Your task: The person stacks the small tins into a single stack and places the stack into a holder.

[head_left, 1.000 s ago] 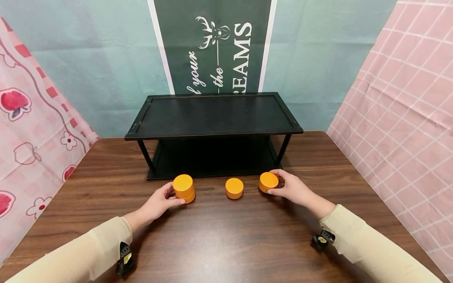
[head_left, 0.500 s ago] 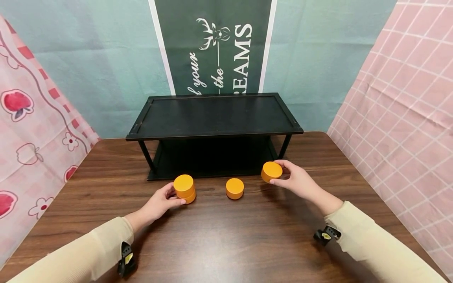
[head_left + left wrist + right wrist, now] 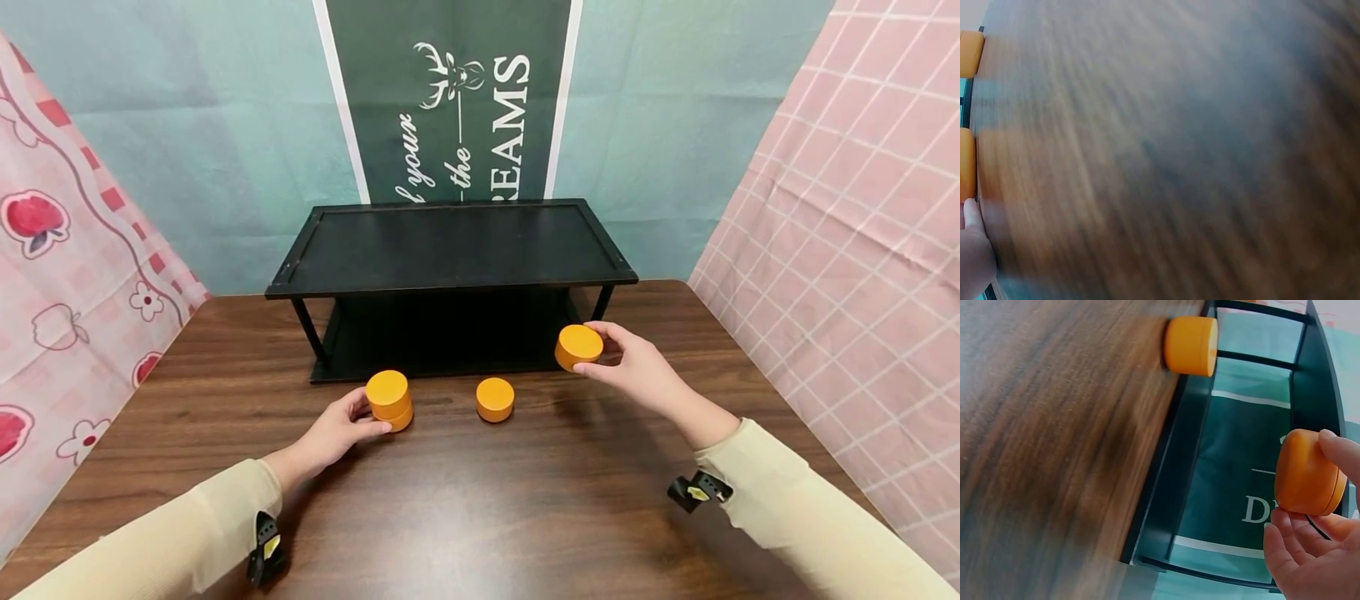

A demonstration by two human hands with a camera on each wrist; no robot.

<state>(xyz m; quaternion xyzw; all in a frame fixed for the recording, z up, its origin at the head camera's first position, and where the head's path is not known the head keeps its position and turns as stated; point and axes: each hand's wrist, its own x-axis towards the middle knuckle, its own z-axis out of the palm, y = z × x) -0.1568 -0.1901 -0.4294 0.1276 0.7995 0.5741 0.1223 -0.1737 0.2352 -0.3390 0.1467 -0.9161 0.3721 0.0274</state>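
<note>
Gripping an orange jar (image 3: 579, 347) round its side, the right hand (image 3: 636, 377) holds it up off the brown table (image 3: 465, 500), in front of the black shelf (image 3: 457, 246) and near its right front post. Thumb and fingers lie on opposite sides of the jar, and the right wrist view shows its wall well apart from the tabletop. Its flat round face looks upward, with the axis through that face near upright and slightly tilted; the body is squat, so its longest measure runs across the face. A seam circles it close to one end (a lid, by the look of it), and what it contains is hidden.

Standing upright on the table is a middle jar (image 3: 495, 400), between the two hands, its flat top facing up and its contents likewise out of sight. At the left, an upper jar (image 3: 387, 393) sits on a lower jar (image 3: 402, 418), both upright in one short stack. The left hand (image 3: 336, 433) grips this stack from its left side, thumb against the lower part. Behind the shelf hangs a dark green banner (image 3: 450, 108) with white lettering.
</note>
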